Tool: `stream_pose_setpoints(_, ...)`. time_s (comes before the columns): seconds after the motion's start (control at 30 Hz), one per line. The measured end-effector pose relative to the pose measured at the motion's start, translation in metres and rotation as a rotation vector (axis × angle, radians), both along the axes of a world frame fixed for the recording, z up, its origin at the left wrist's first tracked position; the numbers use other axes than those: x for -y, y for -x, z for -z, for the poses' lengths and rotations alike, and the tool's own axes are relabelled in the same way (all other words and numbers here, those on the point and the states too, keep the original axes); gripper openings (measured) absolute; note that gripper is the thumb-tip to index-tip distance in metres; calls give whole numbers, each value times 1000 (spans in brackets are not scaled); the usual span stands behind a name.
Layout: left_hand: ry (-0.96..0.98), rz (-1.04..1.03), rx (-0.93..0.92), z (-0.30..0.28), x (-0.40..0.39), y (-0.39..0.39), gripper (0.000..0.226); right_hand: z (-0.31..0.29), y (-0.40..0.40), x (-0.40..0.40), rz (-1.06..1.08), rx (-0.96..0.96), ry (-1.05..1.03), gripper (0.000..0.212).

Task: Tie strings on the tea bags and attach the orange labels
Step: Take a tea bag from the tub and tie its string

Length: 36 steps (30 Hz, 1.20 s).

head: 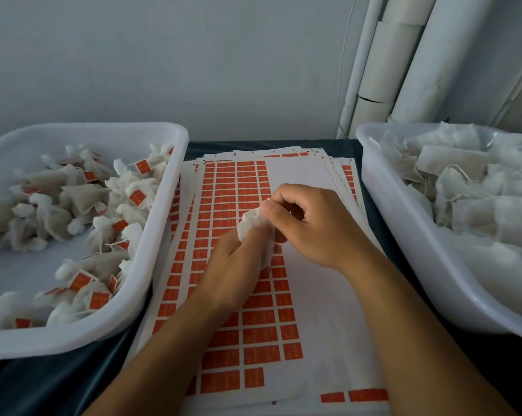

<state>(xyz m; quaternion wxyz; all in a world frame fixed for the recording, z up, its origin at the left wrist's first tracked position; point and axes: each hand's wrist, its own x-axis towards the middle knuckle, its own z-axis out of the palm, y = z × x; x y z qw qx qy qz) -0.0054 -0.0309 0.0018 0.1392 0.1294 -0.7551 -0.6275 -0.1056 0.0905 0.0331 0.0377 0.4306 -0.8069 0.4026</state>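
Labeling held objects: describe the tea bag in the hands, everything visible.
The tea bag is small, white and crumpled, of a thin paper-like or gauzy material. It is held above the sheet of orange labels, mostly hidden. The left hand grips its lower part; the right hand pinches its top. No label shows on it.

Small white gauze tea bag (255,225) gripped in left hand (235,265) above stacked white sheets of orange rectangular labels (247,325); top of bag pinched by right hand (310,226); sheets lying on dark cloth-covered table (43,382). Left: white plastic tub (160,235) holding tied, labelled bags (82,199). Right: second white plastic tub (403,235) heaped with unlabelled gauze bags (463,187). Behind: pale rolled tubes (403,55) against grey wall.
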Motion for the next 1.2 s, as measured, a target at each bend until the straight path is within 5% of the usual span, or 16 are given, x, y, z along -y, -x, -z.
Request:
stream_pose_setpoints(0.33, 64, -51, 89, 6, -2, 4, 27, 0, 5, -10, -6, 231, 15, 26)
stream_pose_setpoints(0.7, 217, -95, 94, 3, -6, 3, 49, -9, 1, -14, -204, 824, 319, 29)
stream_pose_setpoints(1.0, 391, -137, 113, 16, -1, 7, 21, -17, 3, -22, -263, 1057, 726, 37)
stream_pose_setpoints(1.2, 471, -176, 96, 17, -3, 6, 25, -19, -4, -20, -267, 1004, 591, 39)
